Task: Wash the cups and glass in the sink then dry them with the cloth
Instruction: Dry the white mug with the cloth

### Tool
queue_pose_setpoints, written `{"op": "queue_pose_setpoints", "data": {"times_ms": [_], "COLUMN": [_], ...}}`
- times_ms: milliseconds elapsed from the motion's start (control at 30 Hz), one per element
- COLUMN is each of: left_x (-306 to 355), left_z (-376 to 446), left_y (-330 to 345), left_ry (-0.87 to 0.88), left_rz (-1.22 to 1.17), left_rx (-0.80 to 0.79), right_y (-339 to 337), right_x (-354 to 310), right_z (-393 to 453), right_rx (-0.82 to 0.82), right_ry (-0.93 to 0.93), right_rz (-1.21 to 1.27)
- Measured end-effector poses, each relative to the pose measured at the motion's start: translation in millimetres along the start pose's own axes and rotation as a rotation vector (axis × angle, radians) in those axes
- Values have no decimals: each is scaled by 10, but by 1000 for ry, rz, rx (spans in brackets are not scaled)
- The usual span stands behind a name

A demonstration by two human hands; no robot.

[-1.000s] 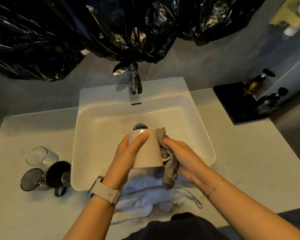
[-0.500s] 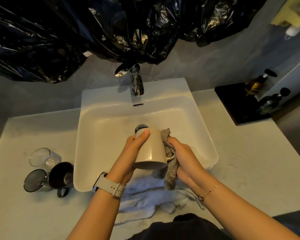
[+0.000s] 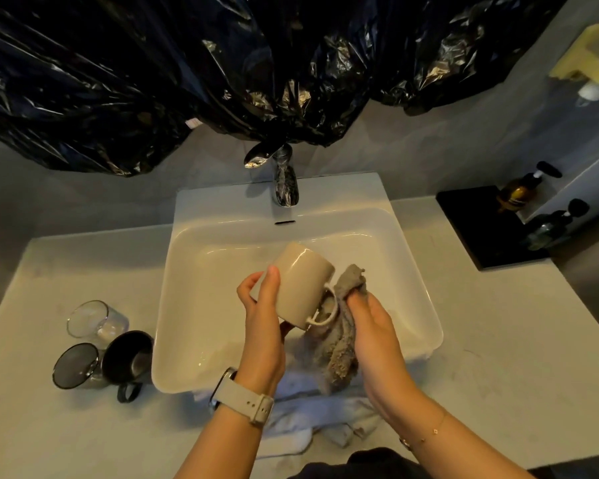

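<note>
A beige mug (image 3: 303,285) was held over the white sink (image 3: 426,326), tilted with its base pointing up and away and its mouth toward the person. The left hand (image 3: 261,326) gripped the mug's body, thumb lying along the near side and fingers curled round the far side. The mug's handle (image 3: 325,311) faced right, and there the right hand (image 3: 374,326) clutched a grey cloth (image 3: 341,344), pressing it against the handle side of the mug (part of the cloth hung down below the hand, over the sink's front edge).

On the left wrist sat a pale watch (image 3: 244,402); a thin bracelet (image 3: 426,435) circled the right wrist. Under the forearms, a white towel (image 3: 291,423) lay crumpled on the counter (image 3: 498,357) at the sink's front rim.

Left of the sink, well apart from the mug, three other vessels stood grouped together: a clear glass (image 3: 96,319) farthest back, a dark-tinted glass (image 3: 75,366) nearest the viewer's left, and a black mug (image 3: 128,357) just beside the sink wall, its handle toward the front.

A chrome tap (image 3: 284,184) rose behind the basin. Black plastic sheeting (image 3: 187,81) hung over the wall above it. To the right, a black tray (image 3: 478,223) held two pump bottles (image 3: 519,195).
</note>
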State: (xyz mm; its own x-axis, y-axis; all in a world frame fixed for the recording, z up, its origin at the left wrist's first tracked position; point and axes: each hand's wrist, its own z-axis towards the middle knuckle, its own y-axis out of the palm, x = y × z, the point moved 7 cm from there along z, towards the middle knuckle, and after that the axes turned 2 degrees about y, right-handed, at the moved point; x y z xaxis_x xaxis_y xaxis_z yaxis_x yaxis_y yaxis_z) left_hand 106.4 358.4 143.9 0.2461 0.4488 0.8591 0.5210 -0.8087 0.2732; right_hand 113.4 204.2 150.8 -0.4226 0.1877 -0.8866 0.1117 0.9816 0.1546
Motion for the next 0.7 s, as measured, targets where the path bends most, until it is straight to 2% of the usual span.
{"op": "queue_pose_setpoints", "data": {"times_ms": [67,133,200,300,367,467,567,600,700], "left_x": [28,29,-4,-54,-40,58,181,214,248], "left_z": [20,19,-15,-75,-98,-100,-88,-94,-123], "left_y": [-29,-34,16,129,171,168,178,188,232], "left_ry": [8,-20,-93,-160,-157,-98,-26,-12,9], "left_rz": [48,68,45,9,7,93,191,207,217], "left_rx": [-10,-45,-90,-130,-135,-151,-192,-206,-249], "right_y": [-167,-256,-172,82,132,178,166,158,126], "right_x": [-126,-345,-509,-502,-477,-527,-543,-533,-472], "right_z": [44,94,112,41,8,-2,31,53,143], "right_rx": [66,22,-154,-513,-610,-616,-536,-519,-477], "right_ry": [-55,-177,-260,-274,-368,-407,-563,-553,-330], "right_rz": [50,9,-101,-332,-526,-528,-564,-535,-365]}}
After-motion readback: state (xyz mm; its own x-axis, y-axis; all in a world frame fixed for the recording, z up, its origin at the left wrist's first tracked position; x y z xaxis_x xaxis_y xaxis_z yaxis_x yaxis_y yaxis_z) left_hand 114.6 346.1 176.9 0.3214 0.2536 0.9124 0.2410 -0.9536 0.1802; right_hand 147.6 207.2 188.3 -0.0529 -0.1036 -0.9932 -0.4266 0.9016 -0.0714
